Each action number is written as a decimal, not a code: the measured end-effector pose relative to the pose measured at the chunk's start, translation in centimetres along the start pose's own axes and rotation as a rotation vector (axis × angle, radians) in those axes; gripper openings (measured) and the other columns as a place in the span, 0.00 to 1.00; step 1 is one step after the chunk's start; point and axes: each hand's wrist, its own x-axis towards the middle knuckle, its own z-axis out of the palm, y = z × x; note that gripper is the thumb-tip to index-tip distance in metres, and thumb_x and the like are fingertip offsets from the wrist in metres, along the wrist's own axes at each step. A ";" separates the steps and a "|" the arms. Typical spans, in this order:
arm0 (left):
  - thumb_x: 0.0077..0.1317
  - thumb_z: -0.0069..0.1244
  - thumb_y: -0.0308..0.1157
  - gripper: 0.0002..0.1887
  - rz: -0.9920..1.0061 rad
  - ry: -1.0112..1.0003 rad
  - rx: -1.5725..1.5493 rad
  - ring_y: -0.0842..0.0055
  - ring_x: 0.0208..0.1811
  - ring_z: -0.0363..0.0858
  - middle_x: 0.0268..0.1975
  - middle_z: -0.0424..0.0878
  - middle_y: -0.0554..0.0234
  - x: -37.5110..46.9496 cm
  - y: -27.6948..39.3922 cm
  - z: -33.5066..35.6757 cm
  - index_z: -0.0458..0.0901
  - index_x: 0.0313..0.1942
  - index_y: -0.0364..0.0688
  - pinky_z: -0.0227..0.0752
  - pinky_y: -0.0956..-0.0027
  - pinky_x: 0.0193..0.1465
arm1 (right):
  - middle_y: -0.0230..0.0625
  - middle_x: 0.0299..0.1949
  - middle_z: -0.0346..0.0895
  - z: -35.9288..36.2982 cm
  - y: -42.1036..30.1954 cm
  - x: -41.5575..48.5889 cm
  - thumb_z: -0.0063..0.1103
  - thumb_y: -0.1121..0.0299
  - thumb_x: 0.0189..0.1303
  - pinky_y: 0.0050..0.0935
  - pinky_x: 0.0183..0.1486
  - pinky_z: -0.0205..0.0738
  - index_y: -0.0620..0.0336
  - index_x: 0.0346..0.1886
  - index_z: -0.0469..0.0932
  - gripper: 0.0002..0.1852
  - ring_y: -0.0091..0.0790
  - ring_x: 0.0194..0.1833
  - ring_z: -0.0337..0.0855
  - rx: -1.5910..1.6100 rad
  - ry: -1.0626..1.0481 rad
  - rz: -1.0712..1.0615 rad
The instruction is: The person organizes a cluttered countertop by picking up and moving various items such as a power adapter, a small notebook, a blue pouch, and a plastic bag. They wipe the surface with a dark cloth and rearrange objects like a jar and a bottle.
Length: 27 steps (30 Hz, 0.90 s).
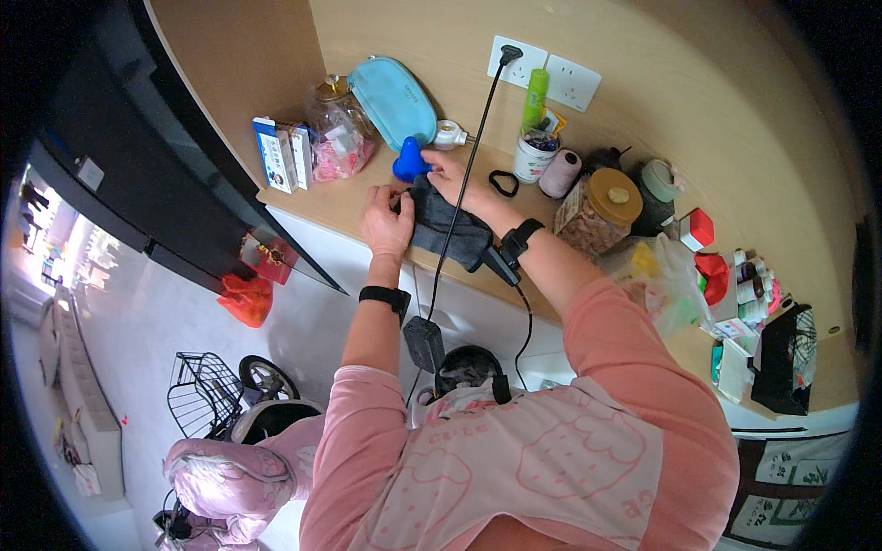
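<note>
A dark grey cloth [448,224] lies on the wooden counter in front of me. My left hand [388,219] holds its left end between thumb and fingers. My right hand [451,180] is at the cloth's upper edge, with its fingertips beside a blue rounded object [411,160]; whether they touch it I cannot tell. At the cloth's lower right corner, partly under my right wrist, is a black rectangular device [501,266] with a cable. A black power cord [460,186] passes over the cloth from the wall socket [518,60] down to a black adapter [424,344].
A light blue pouch [394,100], a bag of pink items [341,155] and boxes [277,157] stand at the left. Along the right are a white cup [534,160], a thread cone [560,173], a yellow-lidded jar [598,210] and plastic bags [665,279]. A basketed bike [207,392] stands below.
</note>
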 end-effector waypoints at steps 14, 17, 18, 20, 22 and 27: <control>0.69 0.48 0.41 0.28 -0.051 -0.094 0.339 0.48 0.60 0.76 0.66 0.76 0.46 0.9 -1.0 1.7 0.71 0.67 0.42 0.69 0.50 0.65 | 0.47 0.64 0.74 -1.7 -2.3 -4.1 0.64 0.63 0.64 0.42 0.69 0.67 0.54 0.63 0.77 0.23 0.50 0.65 0.74 -0.263 -0.239 -0.339; 0.69 0.49 0.39 0.25 -0.088 -0.121 0.103 0.49 0.60 0.75 0.61 0.79 0.46 1.0 -1.3 1.1 0.75 0.63 0.39 0.69 0.51 0.64 | 0.45 0.70 0.69 -2.1 -3.5 -6.3 0.58 0.40 0.65 0.47 0.73 0.62 0.52 0.65 0.77 0.33 0.46 0.71 0.68 -0.537 -0.450 -0.257; 0.68 0.51 0.36 0.21 -0.034 -0.085 0.089 0.51 0.57 0.78 0.55 0.81 0.47 1.0 -1.2 1.0 0.78 0.59 0.37 0.71 0.53 0.61 | 0.45 0.71 0.67 -2.4 -3.9 -6.8 0.58 0.38 0.63 0.49 0.74 0.60 0.52 0.66 0.76 0.36 0.46 0.72 0.66 -0.545 -0.432 -0.271; 0.68 0.52 0.37 0.20 -0.105 -0.094 -0.016 0.52 0.54 0.80 0.53 0.82 0.47 0.9 -1.2 0.7 0.79 0.57 0.36 0.73 0.54 0.59 | 0.47 0.72 0.66 -2.8 -4.6 -7.3 0.59 0.36 0.60 0.53 0.74 0.57 0.55 0.68 0.74 0.40 0.48 0.73 0.64 -0.679 -0.441 -0.176; 0.68 0.53 0.37 0.19 -0.130 -0.089 -0.069 0.53 0.51 0.82 0.51 0.82 0.48 0.8 -1.2 0.7 0.80 0.55 0.36 0.74 0.55 0.57 | 0.51 0.72 0.66 -3.2 -4.8 -7.4 0.59 0.37 0.60 0.56 0.73 0.58 0.58 0.69 0.73 0.41 0.51 0.72 0.65 -0.832 -0.397 -0.107; 0.70 0.52 0.40 0.19 -0.054 -0.078 0.042 0.60 0.42 0.84 0.47 0.84 0.50 0.7 -1.6 0.7 0.82 0.54 0.36 0.76 0.57 0.49 | 0.68 0.67 0.67 -4.1 -2.4 -4.4 0.57 0.46 0.62 0.54 0.69 0.59 0.74 0.66 0.71 0.40 0.61 0.69 0.68 -1.009 -0.191 0.269</control>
